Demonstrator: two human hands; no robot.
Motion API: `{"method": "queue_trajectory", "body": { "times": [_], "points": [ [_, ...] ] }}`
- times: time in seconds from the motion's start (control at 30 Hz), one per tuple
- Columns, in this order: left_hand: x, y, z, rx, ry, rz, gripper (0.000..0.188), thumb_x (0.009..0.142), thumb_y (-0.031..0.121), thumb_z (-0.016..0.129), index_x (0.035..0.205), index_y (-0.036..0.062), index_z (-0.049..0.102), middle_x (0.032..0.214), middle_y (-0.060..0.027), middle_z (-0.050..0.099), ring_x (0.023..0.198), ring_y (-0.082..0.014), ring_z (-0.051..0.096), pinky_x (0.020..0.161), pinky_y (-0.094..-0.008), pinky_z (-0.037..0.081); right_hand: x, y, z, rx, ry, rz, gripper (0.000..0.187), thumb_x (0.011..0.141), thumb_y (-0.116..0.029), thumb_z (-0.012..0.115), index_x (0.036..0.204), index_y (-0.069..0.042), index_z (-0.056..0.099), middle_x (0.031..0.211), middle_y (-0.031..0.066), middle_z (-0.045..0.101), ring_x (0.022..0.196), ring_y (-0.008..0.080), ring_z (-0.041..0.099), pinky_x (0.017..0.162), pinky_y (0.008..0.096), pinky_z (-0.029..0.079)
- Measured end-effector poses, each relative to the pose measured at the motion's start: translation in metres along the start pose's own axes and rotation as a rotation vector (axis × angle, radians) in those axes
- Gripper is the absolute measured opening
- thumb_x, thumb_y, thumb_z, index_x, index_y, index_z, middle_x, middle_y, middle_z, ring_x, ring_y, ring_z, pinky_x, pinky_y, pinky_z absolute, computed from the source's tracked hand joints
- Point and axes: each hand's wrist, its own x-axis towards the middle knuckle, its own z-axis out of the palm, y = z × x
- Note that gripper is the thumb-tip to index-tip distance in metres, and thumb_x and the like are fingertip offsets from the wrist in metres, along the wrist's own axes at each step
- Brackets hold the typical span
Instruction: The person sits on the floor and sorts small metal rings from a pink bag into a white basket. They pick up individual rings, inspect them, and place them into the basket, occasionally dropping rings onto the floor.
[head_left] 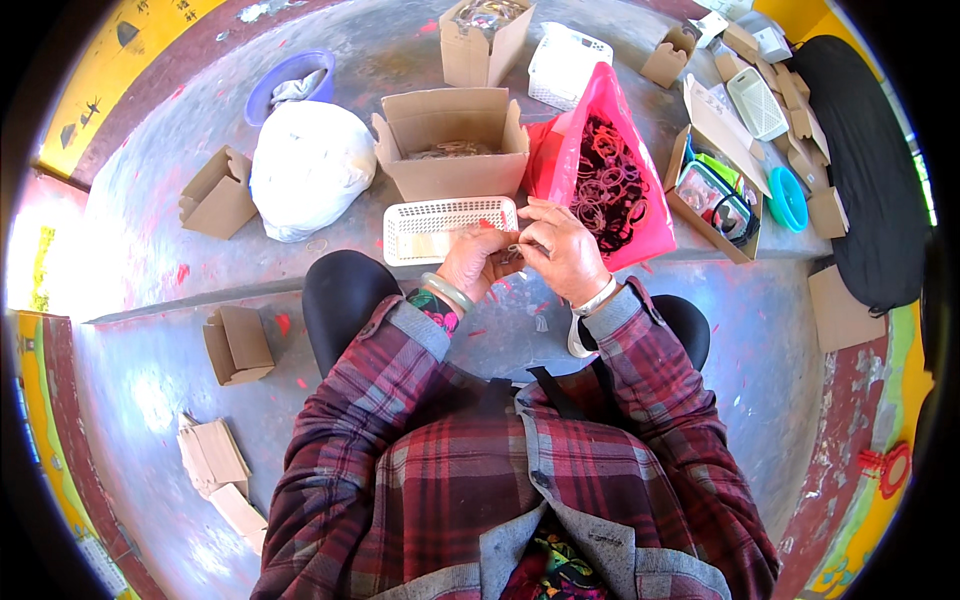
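Observation:
In front of my knees both hands meet close together, over the near right corner of a white plastic basket (400, 222). The fingers of my left hand (474, 264) are closed in a pinch. My right hand (570, 256) is pinched too, its fingertips by the left ones. A small thin item shows between them, too small to name. Just right and beyond stands an open pink plastic bag (650, 215), filled with dark, red and pink loops (608, 180) that look like hair ties. Something pale and flat lies inside the basket.
Behind the basket stands an open cardboard box (450, 175) with small items inside. A stuffed white bag (312, 170) and a purple basin (262, 95) are at left. To the right sit a packed box (690, 205) and a teal basin (788, 198). A step edge (200, 300) crosses the floor.

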Motion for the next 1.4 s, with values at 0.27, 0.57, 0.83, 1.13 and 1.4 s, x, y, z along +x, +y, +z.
{"method": "queue_trajectory", "body": {
  "times": [0.27,0.57,0.83,1.13,1.4],
  "points": [
    [-0.001,0.003,0.002,-0.016,0.039,-0.062,0.025,0.08,0.011,0.058,0.103,0.0008,0.057,0.094,-0.0089,0.062,0.088,-0.0171,0.06,0.083,-0.0326,0.049,-0.004,0.003,0.003,0.099,0.005,0.423,0.007,0.069,-0.006,0.059,0.073,0.0,0.058,0.083,0.0159,0.061,0.078,0.0303,0.06,0.067,0.036,0.047],
    [0.0,0.0,0.006,0.116,0.061,-0.063,0.023,0.082,0.017,0.057,0.101,0.0035,0.059,0.094,-0.0068,0.063,0.085,-0.0157,0.061,0.076,-0.0289,0.05,-0.006,0.007,0.005,-0.151,-0.057,0.326,0.005,0.067,-0.006,0.061,0.07,-0.001,0.06,0.093,0.0162,0.06,0.087,0.0296,0.058,0.071,0.0365,0.046],
    [-0.001,-0.003,0.007,0.321,0.085,-0.057,0.024,0.086,0.02,0.052,0.102,0.0036,0.058,0.092,-0.0072,0.062,0.083,-0.0159,0.061,0.069,-0.0298,0.052,-0.004,0.016,-0.003,-0.134,-0.086,-0.015,0.009,0.07,-0.009,0.058,0.075,-0.002,0.062,0.115,0.0234,0.05,0.112,0.0407,0.043,0.096,0.0427,0.035],
    [-0.003,0.001,0.009,0.169,0.048,-0.068,0.024,0.088,0.02,0.05,0.103,0.0028,0.056,0.087,-0.0087,0.062,0.075,-0.0178,0.063,0.059,-0.0271,0.053,-0.008,0.026,-0.001,0.055,-0.236,0.111,0.014,0.073,-0.015,0.057,0.081,-0.004,0.063,0.118,0.0221,0.048,0.112,0.0431,0.042,0.097,0.0436,0.033],
    [0.002,0.0,-0.001,0.068,0.122,0.025,0.027,0.089,0.019,0.048,0.108,0.0012,0.054,0.09,-0.01,0.062,0.078,-0.0181,0.062,0.066,-0.0289,0.052,0.0,0.013,-0.006,0.142,-0.129,0.238,0.037,0.068,-0.01,0.063,0.105,-0.009,0.057,0.118,0.0196,0.049,0.113,0.0341,0.044,0.096,0.0387,0.037]
  ]
}}
